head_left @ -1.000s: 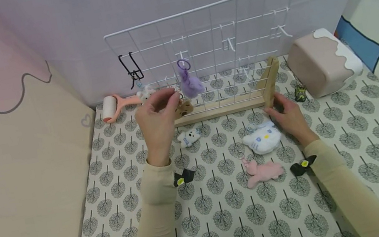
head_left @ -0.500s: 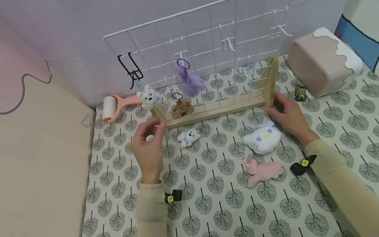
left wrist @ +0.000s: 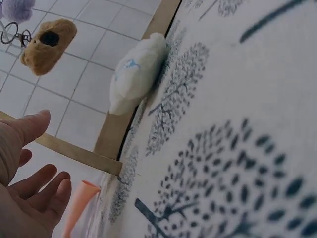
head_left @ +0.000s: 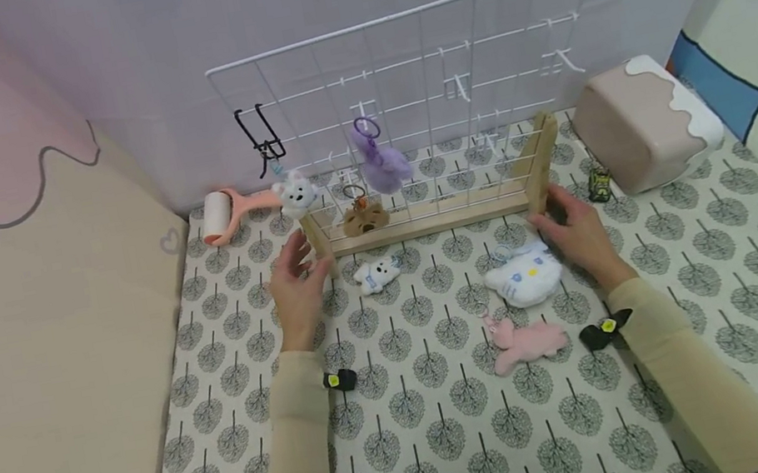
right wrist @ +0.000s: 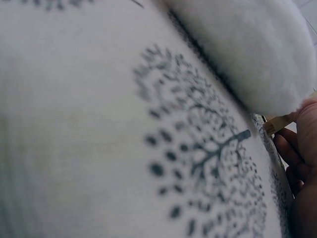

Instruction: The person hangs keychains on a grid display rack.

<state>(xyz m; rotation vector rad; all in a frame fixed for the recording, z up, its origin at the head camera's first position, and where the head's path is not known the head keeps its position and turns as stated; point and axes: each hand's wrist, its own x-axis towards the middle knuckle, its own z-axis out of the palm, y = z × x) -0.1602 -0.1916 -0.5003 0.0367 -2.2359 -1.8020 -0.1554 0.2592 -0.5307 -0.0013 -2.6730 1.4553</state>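
A white wire grid rack (head_left: 429, 113) stands on a wooden base (head_left: 437, 223). My right hand (head_left: 580, 235) pinches its right wooden foot (head_left: 539, 162) low down, between thumb and fingers. At the left wooden foot (head_left: 320, 247), my left hand (head_left: 298, 297) has thumb and fingers spread on either side, as the left wrist view shows with the foot (left wrist: 81, 158) beyond the fingertips. On the grid hang a white bear keychain (head_left: 297, 193), a brown plush keychain (head_left: 365, 219) and a purple plush keychain (head_left: 383, 164).
A small white plush dog (head_left: 378, 275), a white cat-head plush (head_left: 526, 276) and a pink plush (head_left: 529, 343) lie in front of the rack. An orange-handled lint roller (head_left: 230, 213) lies behind left. A beige-and-white box (head_left: 648, 121) stands right, beside a small dark-yellow item (head_left: 599, 184).
My left hand has come down and left from near the brown plush keychain to the left wooden foot, uncovering the white bear. My right hand keeps its place.
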